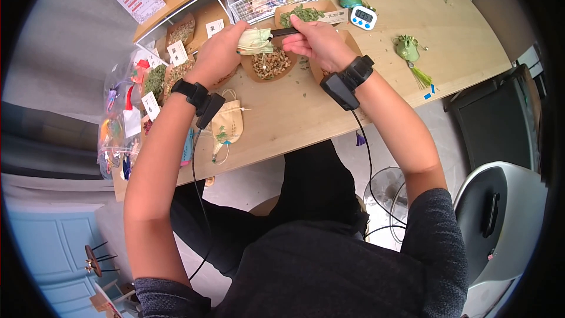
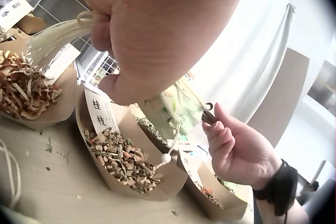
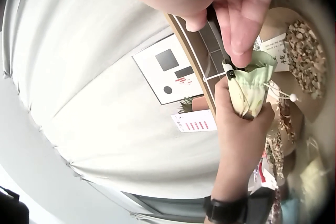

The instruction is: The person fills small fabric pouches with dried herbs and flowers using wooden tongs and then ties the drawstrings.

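A pale green drawstring pouch (image 1: pixel 255 42) is gripped in the left hand (image 1: pixel 219 54) above a paper tray of chopped twigs (image 1: pixel 271 66). The right hand (image 1: pixel 322 43) pinches a dark, slim tool (image 1: pixel 285 32) whose far end reaches the pouch mouth. Seen from the right wrist, the pouch (image 3: pixel 249 90) gapes at the top, and the tool (image 3: pixel 218 32) enters there beside green bits. In the left wrist view a cream tassel (image 2: pixel 58 37) hangs by the left hand (image 2: pixel 157 29), and a white bead (image 2: pixel 166 158) dangles on a cord under the pouch.
Behind stand a tray of green leaves (image 1: pixel 303 14), a white wire basket (image 1: pixel 269 1) and a timer (image 1: pixel 363 17). A green pouch with tassel (image 1: pixel 407 48) lies to the right, a beige pouch (image 1: pixel 227 122) near the front edge. Labelled herb trays and a plastic bag (image 1: pixel 112 141) are at left.
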{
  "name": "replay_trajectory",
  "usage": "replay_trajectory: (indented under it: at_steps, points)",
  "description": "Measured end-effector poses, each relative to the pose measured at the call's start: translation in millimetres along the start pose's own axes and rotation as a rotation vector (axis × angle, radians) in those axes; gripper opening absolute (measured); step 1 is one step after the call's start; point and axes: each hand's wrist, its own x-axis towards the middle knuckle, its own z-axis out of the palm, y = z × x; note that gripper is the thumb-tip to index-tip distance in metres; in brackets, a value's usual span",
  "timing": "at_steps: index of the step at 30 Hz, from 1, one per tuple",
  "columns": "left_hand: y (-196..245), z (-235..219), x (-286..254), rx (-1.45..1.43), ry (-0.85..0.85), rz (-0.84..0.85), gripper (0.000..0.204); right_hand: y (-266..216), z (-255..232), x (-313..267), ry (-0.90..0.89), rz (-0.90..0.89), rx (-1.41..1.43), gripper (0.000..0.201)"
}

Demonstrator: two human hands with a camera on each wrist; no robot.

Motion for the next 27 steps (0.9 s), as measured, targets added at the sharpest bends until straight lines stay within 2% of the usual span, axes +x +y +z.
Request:
replay_trajectory:
  at_steps: [5,8,11,14,17,20,23,26,27]
  points:
    - [-0.7,-0.4,-1.7,0.009,0.007,-0.013,0.040,8.8,4.1,1.3,-0.002,0.069,0.121,0.037]
    - [-1.8,-0.2,-1.2,0.018,-0.039,-0.047,0.043,16.3,1.3,6.8,-0.106,0.016,0.018,0.031]
    - [-7.4,-2.0,-2.0,-0.036,-0.096,-0.094,0.045,21.0,-2.1,6.4,-0.134,-0.215,-0.169,0.026]
    - [-12.9,-2.3,-1.8,-0.084,-0.101,-0.085,0.046,14.6,-4.7,3.1,-0.108,-0.245,-0.225,0.028]
    - [-13.5,-0.7,-4.5,-0.068,-0.002,-0.030,0.045,-0.1,-4.2,-1.3,-0.035,-0.090,-0.200,0.030]
    - [-11.4,-0.8,-4.9,-0.063,0.019,-0.054,0.045,-7.1,-10.7,-1.3,-0.034,0.010,-0.138,0.031]
    - [-8.2,-1.6,-4.5,-0.056,0.020,-0.049,0.048,-5.4,-18.1,5.0,-0.154,0.128,-0.064,0.032]
    - [-1.9,-4.7,-1.9,-0.122,-0.087,-0.142,0.051,-0.3,-12.1,1.2,-0.187,0.125,-0.111,0.026]
    - [-2.2,-5.1,-1.7,-0.152,-0.101,-0.135,0.051,3.3,-11.1,2.1,-0.185,0.039,-0.199,0.024]
